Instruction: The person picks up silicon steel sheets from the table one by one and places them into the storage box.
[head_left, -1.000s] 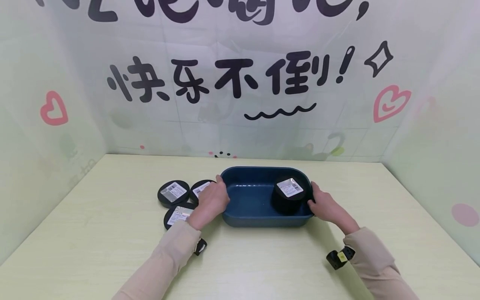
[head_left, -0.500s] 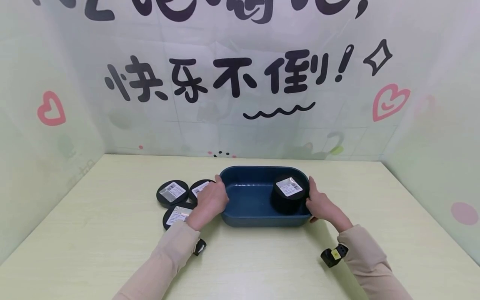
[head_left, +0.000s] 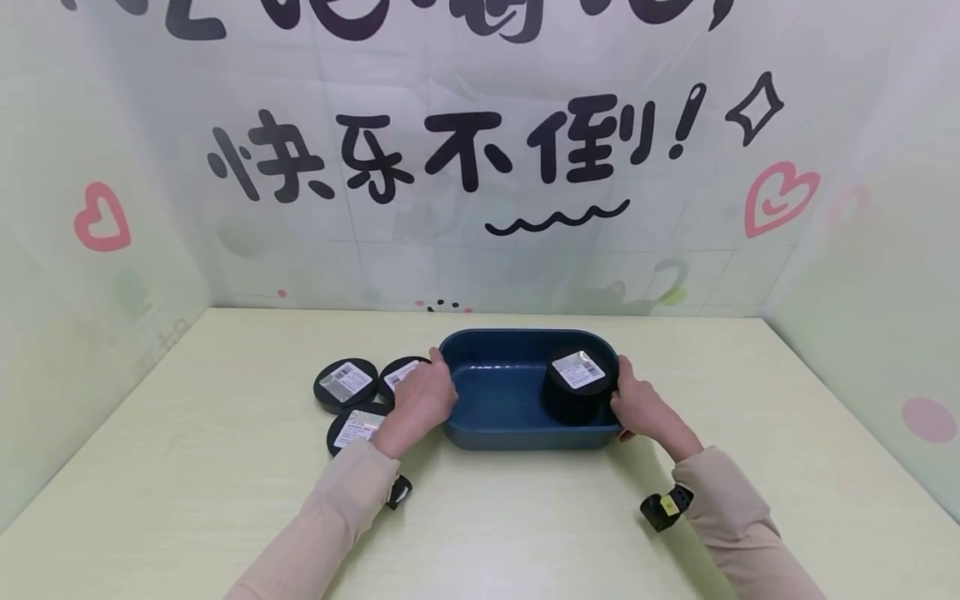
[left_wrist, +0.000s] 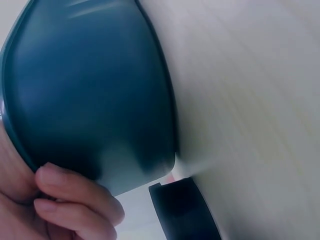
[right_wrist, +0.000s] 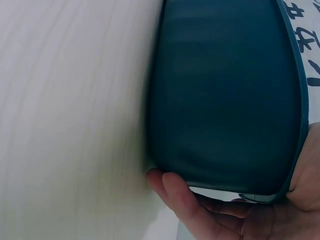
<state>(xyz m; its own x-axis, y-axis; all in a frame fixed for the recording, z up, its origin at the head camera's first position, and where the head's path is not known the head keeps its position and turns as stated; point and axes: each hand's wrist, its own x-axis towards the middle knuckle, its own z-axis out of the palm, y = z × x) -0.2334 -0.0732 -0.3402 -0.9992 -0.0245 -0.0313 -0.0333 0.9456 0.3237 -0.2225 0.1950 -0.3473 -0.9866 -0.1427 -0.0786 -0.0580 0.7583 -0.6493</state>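
A dark blue oval tub (head_left: 517,337) stands on the pale table, seen from the head view. Inside it at the right end sits a black round tin (head_left: 577,387) with a white label on top. My left hand (head_left: 423,400) grips the tub's left end, and in the left wrist view its fingers (left_wrist: 75,200) curl under the tub (left_wrist: 90,90). My right hand (head_left: 637,408) grips the right end. In the right wrist view its fingers (right_wrist: 185,205) wrap beneath the tub (right_wrist: 225,95).
Three flat black labelled discs lie left of the tub: one (head_left: 345,385) farthest left, one (head_left: 401,375) behind my left hand, one (head_left: 356,427) by my left wrist. Printed walls close in the table at the back and both sides.
My right hand has drawn in a little to the left, closer round the tub's right end. The tub has shifted slightly left. My left hand has kept its grip.
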